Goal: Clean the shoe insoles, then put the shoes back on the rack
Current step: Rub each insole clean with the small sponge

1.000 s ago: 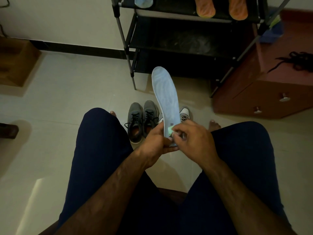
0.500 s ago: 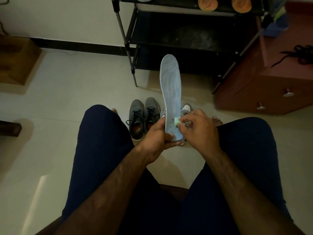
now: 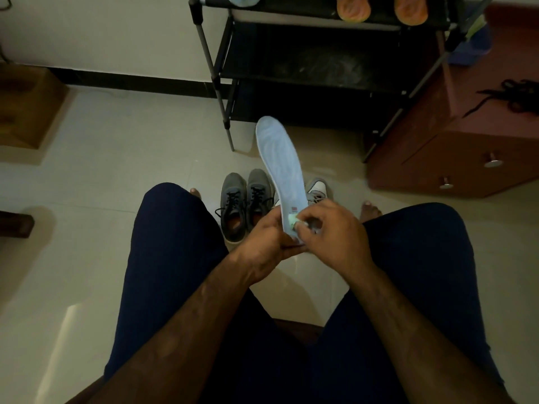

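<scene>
Wooden box: far left of the frame, on the pale tiled floor, against the wall.
Left leg: lower left of centre, in dark blue trousers, bare toes showing past the knee.
Grey shoes: a laced pair at frame centre, side by side on the floor between the knees, toes pointing away from the camera.
Left hand: centre, closed around the heel end of the insole from the left and beneath, holding it up.
Insole: pale blue, centre of frame, above the shoes; heel end in the hands, toe end tilted toward upper left and reaching in front of the rack's lowest shelf. A small red mark sits near the heel.
Cleaning piece: small, pale green, pressed on the insole's heel area; what it is made of cannot be told.
Right hand: right of centre, fingers pinched shut on the green piece.
White and grey shoe: just behind the right hand, partly hidden by the insole.
Shoe rack: black, upper centre to right; two orange soles on its top shelf in view.
Cabinet: reddish-brown, right edge, two round knobs, dark laces lying on top.
</scene>
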Action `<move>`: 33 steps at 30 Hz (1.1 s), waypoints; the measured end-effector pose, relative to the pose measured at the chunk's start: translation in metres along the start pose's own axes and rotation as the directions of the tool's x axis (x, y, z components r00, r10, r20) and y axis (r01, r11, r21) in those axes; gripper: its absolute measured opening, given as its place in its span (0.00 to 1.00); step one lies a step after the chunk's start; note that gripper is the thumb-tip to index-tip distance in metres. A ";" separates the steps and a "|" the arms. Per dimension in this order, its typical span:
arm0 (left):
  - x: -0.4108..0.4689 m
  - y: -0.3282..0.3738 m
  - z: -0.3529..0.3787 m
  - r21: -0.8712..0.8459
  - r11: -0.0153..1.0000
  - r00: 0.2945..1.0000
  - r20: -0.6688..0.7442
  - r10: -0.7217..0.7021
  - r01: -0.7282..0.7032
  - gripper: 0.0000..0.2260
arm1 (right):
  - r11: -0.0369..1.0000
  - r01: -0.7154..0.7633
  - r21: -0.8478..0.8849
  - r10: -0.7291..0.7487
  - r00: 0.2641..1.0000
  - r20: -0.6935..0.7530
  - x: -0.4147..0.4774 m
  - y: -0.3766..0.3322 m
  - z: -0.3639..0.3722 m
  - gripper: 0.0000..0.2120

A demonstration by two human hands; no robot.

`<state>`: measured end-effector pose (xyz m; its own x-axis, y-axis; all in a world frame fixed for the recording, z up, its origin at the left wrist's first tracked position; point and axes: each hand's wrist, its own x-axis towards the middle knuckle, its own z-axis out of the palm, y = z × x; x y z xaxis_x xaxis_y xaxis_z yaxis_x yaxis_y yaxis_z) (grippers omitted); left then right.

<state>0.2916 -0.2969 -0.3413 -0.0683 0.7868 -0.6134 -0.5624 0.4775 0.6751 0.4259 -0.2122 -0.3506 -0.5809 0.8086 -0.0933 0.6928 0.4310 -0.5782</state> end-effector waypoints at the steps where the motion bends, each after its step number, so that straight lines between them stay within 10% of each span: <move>1: 0.001 0.000 0.000 -0.015 1.000 1.000 0.003 -0.009 0.009 0.30 | 0.997 -0.073 0.039 0.074 0.997 -0.027 0.007 0.005 -0.001 0.05; 12: 0.010 0.006 -0.005 -0.040 0.998 0.991 -0.124 0.051 -0.056 0.33 | 0.849 -0.207 0.486 0.201 0.977 0.066 -0.003 -0.002 0.000 0.05; 27: 0.005 0.000 -0.007 -0.089 0.995 0.999 0.018 0.049 -0.047 0.33 | 0.980 -0.044 0.194 0.088 0.970 -0.228 0.015 -0.001 -0.004 0.11; 33: 0.007 -0.004 -0.008 -0.127 0.990 0.998 0.027 0.056 -0.052 0.31 | 0.993 0.003 0.121 0.012 0.992 -0.126 -0.007 -0.004 0.002 0.12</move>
<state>0.2870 -0.2962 -0.3511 -0.0776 0.8227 -0.5632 -0.6583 0.3820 0.6487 0.4262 -0.2206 -0.3496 -0.5137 0.8580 0.0026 0.6343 0.3818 -0.6722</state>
